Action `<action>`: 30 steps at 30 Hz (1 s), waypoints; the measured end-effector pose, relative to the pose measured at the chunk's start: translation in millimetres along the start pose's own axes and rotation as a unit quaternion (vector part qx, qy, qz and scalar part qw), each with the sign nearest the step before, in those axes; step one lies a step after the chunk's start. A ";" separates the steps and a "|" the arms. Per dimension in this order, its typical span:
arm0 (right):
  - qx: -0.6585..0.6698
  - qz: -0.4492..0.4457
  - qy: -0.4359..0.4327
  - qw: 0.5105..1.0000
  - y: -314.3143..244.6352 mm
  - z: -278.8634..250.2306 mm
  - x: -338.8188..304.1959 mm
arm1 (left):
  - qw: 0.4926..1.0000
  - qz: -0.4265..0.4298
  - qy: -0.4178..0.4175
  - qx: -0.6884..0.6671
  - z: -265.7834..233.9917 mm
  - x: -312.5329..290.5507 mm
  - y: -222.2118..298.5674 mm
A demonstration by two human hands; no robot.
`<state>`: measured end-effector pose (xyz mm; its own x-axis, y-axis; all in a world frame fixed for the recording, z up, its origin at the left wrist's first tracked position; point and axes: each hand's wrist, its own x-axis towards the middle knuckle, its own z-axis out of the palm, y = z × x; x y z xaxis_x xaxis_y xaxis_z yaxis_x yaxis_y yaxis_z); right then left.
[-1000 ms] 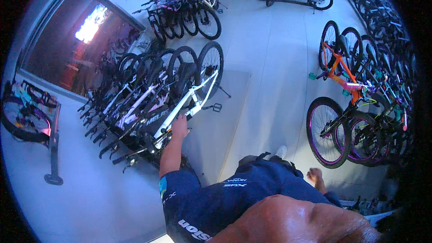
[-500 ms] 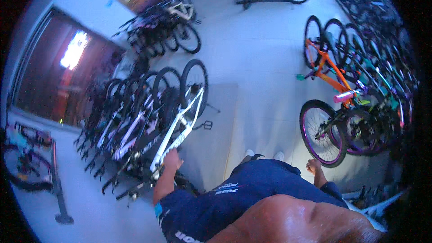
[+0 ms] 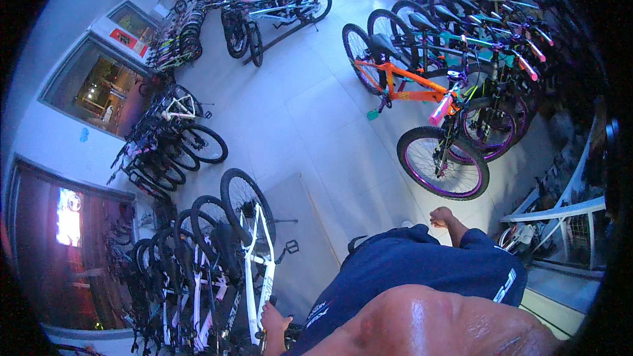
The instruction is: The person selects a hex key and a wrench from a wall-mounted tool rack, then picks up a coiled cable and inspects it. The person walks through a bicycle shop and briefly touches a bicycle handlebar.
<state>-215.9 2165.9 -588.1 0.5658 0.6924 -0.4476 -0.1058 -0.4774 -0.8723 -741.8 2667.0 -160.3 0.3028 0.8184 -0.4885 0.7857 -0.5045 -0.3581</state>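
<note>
My left hand (image 3: 274, 321) hangs low beside the white bicycle (image 3: 259, 267), the outermost of a row on the left. Its thumb stands away from the fingers, and nothing shows in it; whether it touches the frame I cannot tell. My right hand (image 3: 443, 217) is held out from my body with its fingers curled in, holding nothing. Closest to it is the purple-rimmed front wheel (image 3: 422, 181) of an orange bicycle (image 3: 415, 94), which stands ahead on the right, apart from the hand. That bicycle has a pink handlebar grip (image 3: 440, 111).
Several bicycles stand packed behind the orange one. Further off are a bicycle cluster (image 3: 178, 151) by the left wall and another (image 3: 254, 23) at the back. Pale floor tiles (image 3: 297, 112) run between the rows. A light curved frame (image 3: 560, 213) stands at right.
My view has swung to the right, so the bicycle rows sit differently in the picture. Both hands stay low at my sides, and neither has taken hold of anything visible.
</note>
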 end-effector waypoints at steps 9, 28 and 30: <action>0.169 0.289 0.101 0.937 -146.6 2.2 -3.1 | 0.999 0.020 0.023 -0.032 1.1 -2.5 -6.5; 0.221 0.323 0.081 0.917 -114.7 17.1 -23.8 | 0.998 0.003 0.012 -0.067 5.1 -5.1 -10.2; 0.174 0.331 0.113 0.921 -125.6 21.7 -32.7 | 0.994 -0.021 -0.040 -0.098 5.0 -1.1 -11.0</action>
<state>-238.9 2215.0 -468.2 0.4349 0.1630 -0.8856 -0.7213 -0.5256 -0.4510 -753.5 2670.2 -159.8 0.2306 0.8092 -0.5404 0.8888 -0.4013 -0.2216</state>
